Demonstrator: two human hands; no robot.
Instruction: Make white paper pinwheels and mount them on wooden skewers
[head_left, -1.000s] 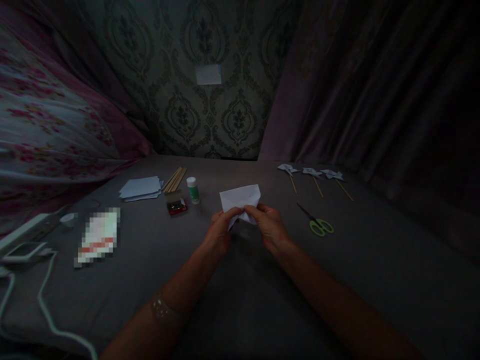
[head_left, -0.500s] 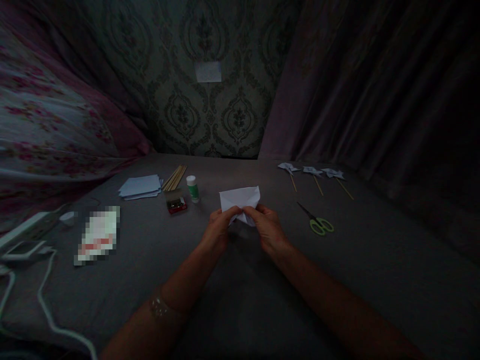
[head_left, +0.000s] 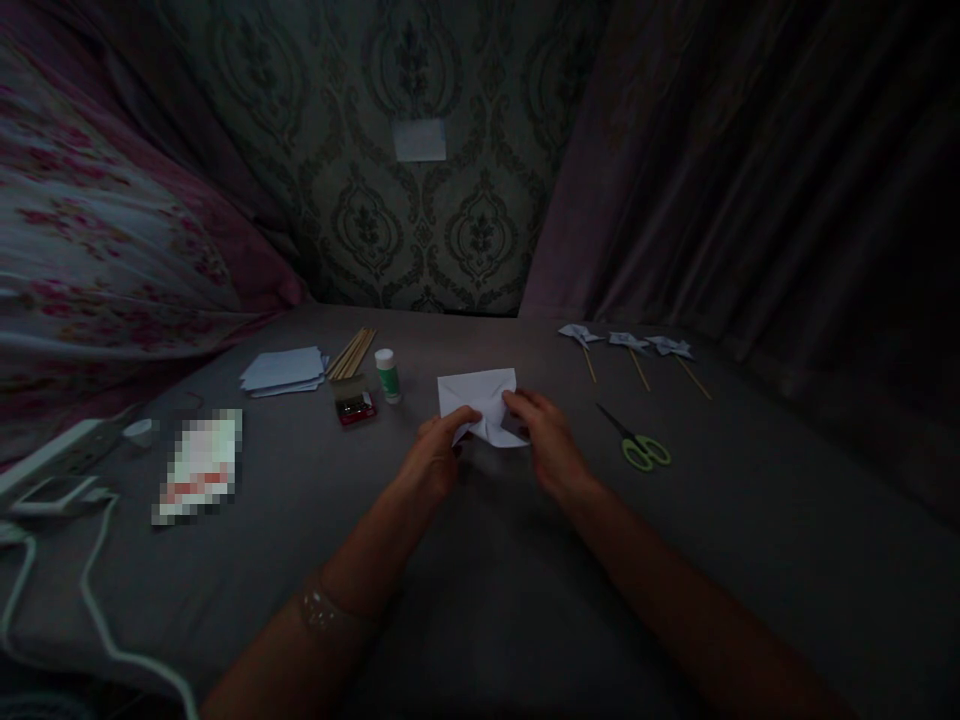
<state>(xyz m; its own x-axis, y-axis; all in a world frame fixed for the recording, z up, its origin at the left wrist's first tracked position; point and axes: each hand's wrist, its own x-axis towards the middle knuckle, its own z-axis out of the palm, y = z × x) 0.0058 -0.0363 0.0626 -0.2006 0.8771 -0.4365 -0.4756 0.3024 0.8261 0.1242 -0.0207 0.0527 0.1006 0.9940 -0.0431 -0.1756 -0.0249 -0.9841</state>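
A white, partly folded paper (head_left: 480,395) is held up over the grey-covered table. My left hand (head_left: 439,445) pinches its lower left part, the thumb lying on the front near the middle. At its right edge my right hand (head_left: 547,432) grips the paper between thumb and fingers. The lower flaps of the paper spread out to either side, one pointing right below my right thumb. The fingers behind the paper are hidden. Green-handled scissors (head_left: 643,452) lie to the right of my right hand.
A glue stick (head_left: 388,377), a small red box (head_left: 355,408), wooden sticks (head_left: 352,353) and stacked paper (head_left: 283,371) stand or lie left. Three paper pinwheels on sticks (head_left: 628,342) lie back right. A power strip (head_left: 71,455) with white cables is far left.
My right hand has shifted from the paper's lower middle to its right edge. The lower right flap now sticks out. My left thumb still presses on the paper.
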